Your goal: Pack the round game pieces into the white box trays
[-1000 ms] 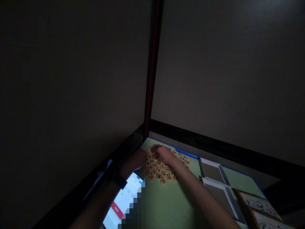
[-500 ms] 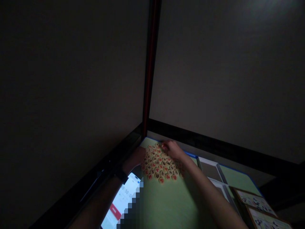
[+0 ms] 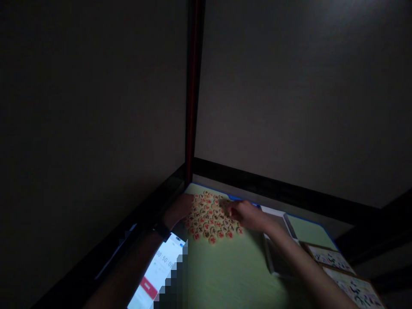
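Many round Chinese chess pieces [image 3: 209, 223], marked in red or black, lie face up and close together on a pale green tabletop [image 3: 225, 266]. At their left edge is my left hand [image 3: 182, 208], with a dark band on its wrist; its fingers are too dark to make out. Over the right side of the pieces my right hand [image 3: 244, 214] has its fingers curled together, thumb toward the pieces. Whatever may be between those fingertips is hidden.
A lit phone [image 3: 157, 268] showing a timer lies at the near left. Light-rimmed grey trays [image 3: 272, 257] and framed panels with dark markings [image 3: 331, 257] are at the right. Walls meet in a corner behind the table, beyond its blue edge [image 3: 310, 222].
My right hand has come nearer and to the right, from the far edge of the pieces to their right side. My left hand stays at the left edge. The view has shifted slightly.
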`<state>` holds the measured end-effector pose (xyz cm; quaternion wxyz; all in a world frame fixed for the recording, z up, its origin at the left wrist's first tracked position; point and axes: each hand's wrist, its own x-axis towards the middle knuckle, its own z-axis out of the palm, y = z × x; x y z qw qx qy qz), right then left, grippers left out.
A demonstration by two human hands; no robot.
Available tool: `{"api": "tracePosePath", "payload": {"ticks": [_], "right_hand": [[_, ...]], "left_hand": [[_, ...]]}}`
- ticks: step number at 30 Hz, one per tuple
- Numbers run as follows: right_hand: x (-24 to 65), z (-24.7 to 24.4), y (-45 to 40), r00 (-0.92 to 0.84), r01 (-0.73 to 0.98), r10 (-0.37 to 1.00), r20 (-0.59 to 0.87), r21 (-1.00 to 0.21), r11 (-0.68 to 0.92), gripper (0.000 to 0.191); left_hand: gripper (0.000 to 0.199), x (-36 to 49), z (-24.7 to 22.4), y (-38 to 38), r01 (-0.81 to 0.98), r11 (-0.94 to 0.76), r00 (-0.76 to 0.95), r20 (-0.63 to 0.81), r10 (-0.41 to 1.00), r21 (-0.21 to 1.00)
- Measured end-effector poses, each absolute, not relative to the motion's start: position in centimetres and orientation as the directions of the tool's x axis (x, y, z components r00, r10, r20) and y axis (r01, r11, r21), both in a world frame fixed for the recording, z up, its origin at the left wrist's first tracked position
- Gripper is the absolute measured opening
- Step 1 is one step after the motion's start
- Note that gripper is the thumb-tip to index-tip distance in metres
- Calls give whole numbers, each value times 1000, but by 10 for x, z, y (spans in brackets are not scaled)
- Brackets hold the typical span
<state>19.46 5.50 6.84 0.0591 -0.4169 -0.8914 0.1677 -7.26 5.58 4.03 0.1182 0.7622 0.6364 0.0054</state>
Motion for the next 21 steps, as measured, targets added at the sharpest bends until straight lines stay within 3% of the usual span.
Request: {"api": "tracePosePath", "payload": {"ticks": [5, 12, 17, 21], "right_hand": [[222, 58, -6, -648, 743, 747, -149, -339, 576, 26], [222, 30, -18, -586, 751, 808, -66, -418, 510, 22], [232, 36, -7, -575, 716, 818, -23, -499, 489, 23], [233, 50, 19, -563, 720, 822, 85, -439, 538, 23]], "left_hand": [[27, -71, 47, 52, 970, -145, 175, -153, 973, 193], [25, -67, 51, 50, 978, -139, 165, -167, 972, 158], [25, -67, 55, 47, 977, -147, 171, -153, 973, 157], [25, -68, 55, 47, 973, -169, 192, -143, 971, 159]]}}
